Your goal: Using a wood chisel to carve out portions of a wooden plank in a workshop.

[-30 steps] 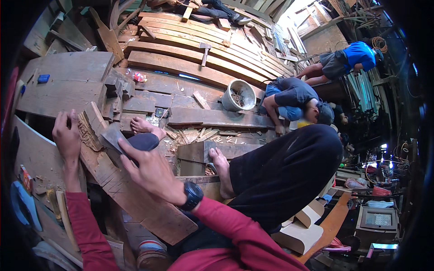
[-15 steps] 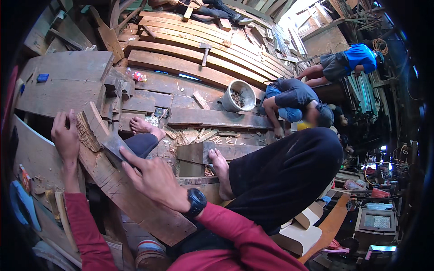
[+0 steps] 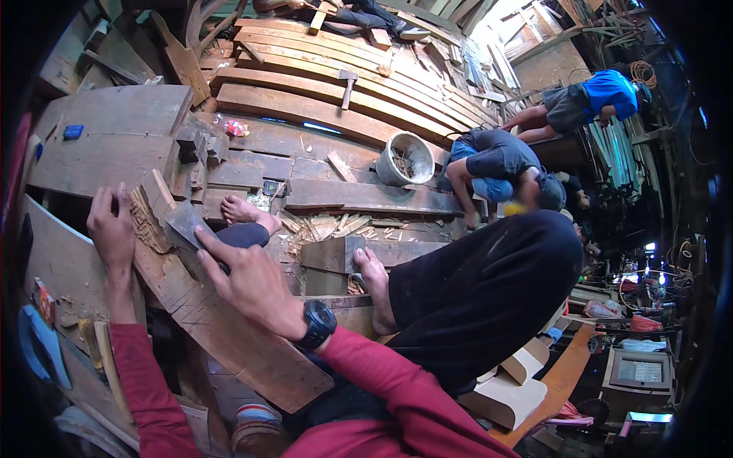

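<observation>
A thick wooden board point(image 3: 237, 343) slants across my lap, its upper end rough and splintered, with dark lines across its face. In my right hand point(image 3: 256, 278) is a flat grey metal blade point(image 3: 185, 224), laid against the board near that splintered end. The index finger stretches along the blade; its handle, if any, is hidden under the hand. A narrow pale strip of wood point(image 3: 163, 188) stands just beyond the blade's tip. Beside the board's left edge is my left hand point(image 3: 112, 229), fingers pointing up and apart, holding no tool.
Wood chips point(image 3: 336, 226) litter the plank floor near my feet. A whitish bucket point(image 3: 405, 159) and a hatchet point(image 3: 347, 88) are farther off, by long beams point(image 3: 305, 111). Two people, one crouching point(image 3: 500, 164) and one bending in blue point(image 3: 595, 103), are at the right.
My right hand and the blade have slid up and left along the board, toward its splintered end. My left hand has barely moved.
</observation>
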Motion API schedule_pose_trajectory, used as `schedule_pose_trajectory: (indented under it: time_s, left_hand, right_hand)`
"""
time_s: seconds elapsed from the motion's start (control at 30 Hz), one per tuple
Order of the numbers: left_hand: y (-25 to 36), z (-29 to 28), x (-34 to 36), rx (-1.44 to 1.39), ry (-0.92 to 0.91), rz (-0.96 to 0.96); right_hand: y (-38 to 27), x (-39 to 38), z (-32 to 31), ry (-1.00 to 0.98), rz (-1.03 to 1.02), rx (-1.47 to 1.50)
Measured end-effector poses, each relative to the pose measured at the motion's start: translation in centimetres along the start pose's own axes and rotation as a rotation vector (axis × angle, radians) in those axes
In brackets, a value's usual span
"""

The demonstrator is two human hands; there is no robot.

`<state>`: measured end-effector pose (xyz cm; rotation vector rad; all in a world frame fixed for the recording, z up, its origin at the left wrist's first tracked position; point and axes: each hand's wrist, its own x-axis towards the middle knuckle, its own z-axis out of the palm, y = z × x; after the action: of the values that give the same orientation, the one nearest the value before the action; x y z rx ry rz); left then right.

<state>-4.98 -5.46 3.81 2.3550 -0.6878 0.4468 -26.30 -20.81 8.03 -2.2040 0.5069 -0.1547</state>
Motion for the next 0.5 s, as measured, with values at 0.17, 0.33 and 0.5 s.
schedule_pose_trajectory:
  time_s: [0.17,0.33,0.5]
  left_hand:
    - [-0.2,-0.5,-0.2,0.03,0.002,0.004]
    - [0.1,-0.1,0.0,0.021,0.024,0.029]
    - [-0.5,-0.7,-0.4,0.025,-0.002,-0.003]
  right_hand:
    - [-0.1,-1.6,-0.7,-0.034,-0.05,0.007]
    - [0.6,-0.1,0.6,0.059,-0.063,0.027]
    - [-0.1,-1.5,-0.6,-0.085,0.041,-0.005]
